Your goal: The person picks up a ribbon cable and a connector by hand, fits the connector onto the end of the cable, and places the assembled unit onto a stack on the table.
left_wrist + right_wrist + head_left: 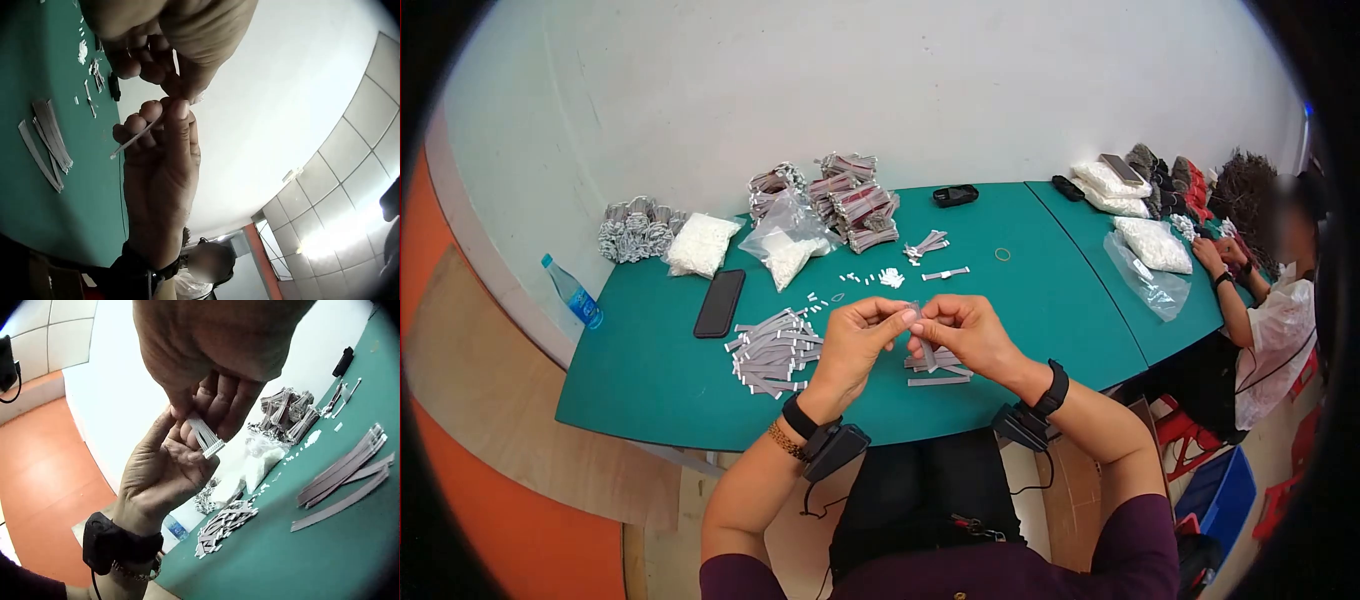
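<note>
A short grey ribbon cable (929, 352) with a white connector (214, 449) on its lower end is held up over the table between both hands. My right hand (968, 335) pinches the cable between thumb and fingers. At the cable's upper end, the thumb and index finger of my left hand (855, 345) pinch it too, fingertips against those of the right. That upper end is mostly hidden by the fingertips. Below the right hand lies a small stack of grey ribbon cables (344, 465). Left of the left hand is a loose pile of similar cables (772, 350) with white ends.
Small white connectors (890, 278) lie scattered beyond the hands on the green table (1050, 300). Farther back are bags of white parts (702, 244), bundled cables (862, 210) and a black phone (719, 304). A bottle (575, 292) stands left; another person (1270, 330) sits right.
</note>
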The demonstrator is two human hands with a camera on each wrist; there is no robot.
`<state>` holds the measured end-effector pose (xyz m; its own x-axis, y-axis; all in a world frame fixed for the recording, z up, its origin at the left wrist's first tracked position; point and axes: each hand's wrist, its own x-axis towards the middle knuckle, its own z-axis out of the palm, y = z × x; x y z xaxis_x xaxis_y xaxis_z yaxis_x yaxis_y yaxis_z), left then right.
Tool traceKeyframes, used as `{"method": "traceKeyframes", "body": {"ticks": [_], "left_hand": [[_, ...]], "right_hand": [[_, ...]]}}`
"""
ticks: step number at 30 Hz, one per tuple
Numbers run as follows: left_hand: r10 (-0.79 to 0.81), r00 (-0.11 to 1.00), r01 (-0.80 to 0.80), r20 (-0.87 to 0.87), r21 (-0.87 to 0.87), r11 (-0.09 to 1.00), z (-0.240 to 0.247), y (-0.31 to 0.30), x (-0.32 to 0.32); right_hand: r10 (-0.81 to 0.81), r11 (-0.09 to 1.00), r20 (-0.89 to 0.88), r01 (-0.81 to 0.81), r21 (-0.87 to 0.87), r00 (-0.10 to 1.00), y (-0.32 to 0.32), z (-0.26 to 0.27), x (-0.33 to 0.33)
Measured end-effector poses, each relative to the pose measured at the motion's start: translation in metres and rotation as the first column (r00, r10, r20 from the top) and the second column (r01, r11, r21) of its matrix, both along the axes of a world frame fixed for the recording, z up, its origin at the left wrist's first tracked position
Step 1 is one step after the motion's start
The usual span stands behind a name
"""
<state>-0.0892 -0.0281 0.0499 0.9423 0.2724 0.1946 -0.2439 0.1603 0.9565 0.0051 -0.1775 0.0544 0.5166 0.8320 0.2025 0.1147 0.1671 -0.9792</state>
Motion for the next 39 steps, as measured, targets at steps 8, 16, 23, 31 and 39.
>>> {"method": "traceKeyframes", "body": {"ticks": [8, 16, 23, 31, 39], "left_hand": [[-0.061, 0.997, 0.058, -0.047, -0.061, 0.996, -0.003, 0.006, 0.012], [-0.080, 0.993, 0.066, -0.085, -0.154, 0.986, -0.007, 0.016, 0.034], [-0.157, 0.971, 0.103, -0.180, -0.278, 0.955, -0.007, 0.024, 0.061], [-0.075, 0.976, 0.037, -0.202, -0.187, 0.982, -0.012, 0.030, 0.083], [0.069, 0.986, -0.064, -0.151, 0.032, 0.997, -0.019, 0.034, 0.098]], "right_hand": [[0.038, 0.999, -0.052, -0.038, -0.014, 0.998, -0.001, 0.001, 0.012], [0.069, 0.997, -0.063, -0.070, -0.013, 0.996, 0.011, -0.002, 0.038], [0.086, 0.996, -0.149, -0.086, 0.008, 0.985, 0.020, -0.009, 0.068], [0.117, 0.986, -0.194, -0.137, -0.095, 0.974, 0.029, -0.014, 0.096], [0.129, 0.985, -0.187, -0.147, -0.088, 0.974, 0.038, -0.030, 0.110]]}}
